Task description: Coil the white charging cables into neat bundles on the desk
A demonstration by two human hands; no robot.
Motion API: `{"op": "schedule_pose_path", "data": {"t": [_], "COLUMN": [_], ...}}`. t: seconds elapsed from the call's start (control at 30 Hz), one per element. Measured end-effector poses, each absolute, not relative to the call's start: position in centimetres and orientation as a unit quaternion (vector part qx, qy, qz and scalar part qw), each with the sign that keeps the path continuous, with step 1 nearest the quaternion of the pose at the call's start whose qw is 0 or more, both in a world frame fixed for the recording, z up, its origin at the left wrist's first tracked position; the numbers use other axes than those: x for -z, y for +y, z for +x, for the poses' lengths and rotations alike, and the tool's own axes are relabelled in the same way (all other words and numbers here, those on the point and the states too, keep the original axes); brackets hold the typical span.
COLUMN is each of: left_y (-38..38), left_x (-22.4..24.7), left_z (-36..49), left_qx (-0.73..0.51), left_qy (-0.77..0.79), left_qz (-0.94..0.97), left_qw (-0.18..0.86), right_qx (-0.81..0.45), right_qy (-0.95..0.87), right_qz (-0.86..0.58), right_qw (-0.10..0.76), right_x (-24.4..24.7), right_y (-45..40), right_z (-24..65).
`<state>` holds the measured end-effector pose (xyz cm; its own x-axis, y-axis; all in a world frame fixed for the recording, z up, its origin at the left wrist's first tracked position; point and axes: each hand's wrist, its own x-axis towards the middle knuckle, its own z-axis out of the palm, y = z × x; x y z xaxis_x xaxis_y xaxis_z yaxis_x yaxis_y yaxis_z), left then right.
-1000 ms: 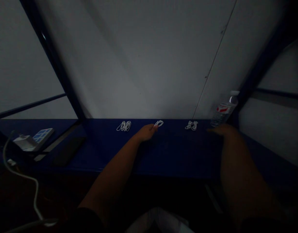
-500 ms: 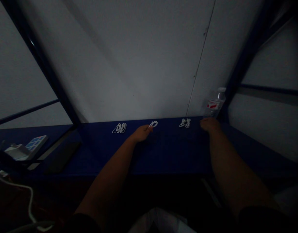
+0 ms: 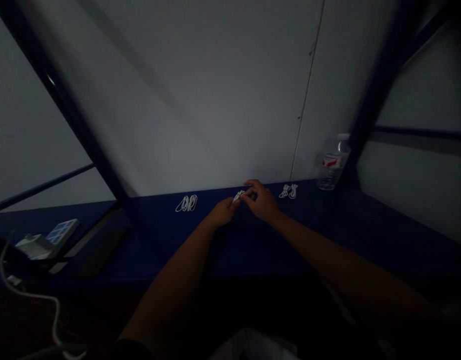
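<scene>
Over the middle of the blue shelf (image 3: 238, 255), my left hand (image 3: 223, 211) is closed on a small white cable bundle (image 3: 238, 195). My right hand (image 3: 261, 201) meets it from the right, thumb and a finger pinched at the bundle's right end, another finger extended. Left of my hands lies a looped white cable (image 3: 187, 203) in two coils. Two more small white bundles (image 3: 288, 191) lie to the right. The picture is dark, so the fingertips are hard to make out.
A clear plastic bottle (image 3: 331, 162) with a red and white label stands at the back right. A dark flat object (image 3: 103, 252) lies on the left, beyond it a white box (image 3: 62, 232) and a white adapter (image 3: 33, 246). Blue posts rise at both sides.
My right hand has come left from beside the bottle to the bundle in my left hand. My left hand keeps hold of the bundle. The view has shifted slightly.
</scene>
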<state>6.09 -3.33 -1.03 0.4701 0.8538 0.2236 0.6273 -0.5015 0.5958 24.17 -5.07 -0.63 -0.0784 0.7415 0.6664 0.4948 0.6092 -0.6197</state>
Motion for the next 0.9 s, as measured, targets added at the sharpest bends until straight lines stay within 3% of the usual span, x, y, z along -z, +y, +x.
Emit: {"op": "schedule_pose_path", "data": {"t": [0.33,0.57,0.9], "left_y": [-2.9,-2.8,-3.4], "left_x": [0.7,0.7,0.4], "left_z": [6.0,5.8,6.1], "left_qx": [-0.248,-0.246,-0.242], "left_qy": [0.423,0.435,0.411], "left_qz": [0.84,0.83,0.832], "left_qw": [0.232,0.248,0.283], "right_qx": [-0.067,0.09,0.124], "right_qy": [-0.853,-0.847,-0.836], "right_qz": [-0.359,-0.342,-0.345], "right_qw": [0.374,0.396,0.409], "right_x": [1.3,0.6,0.7], "right_y": [-5.4,-5.4,-5.3], "right_z": [25.2,26.0,26.1]}}
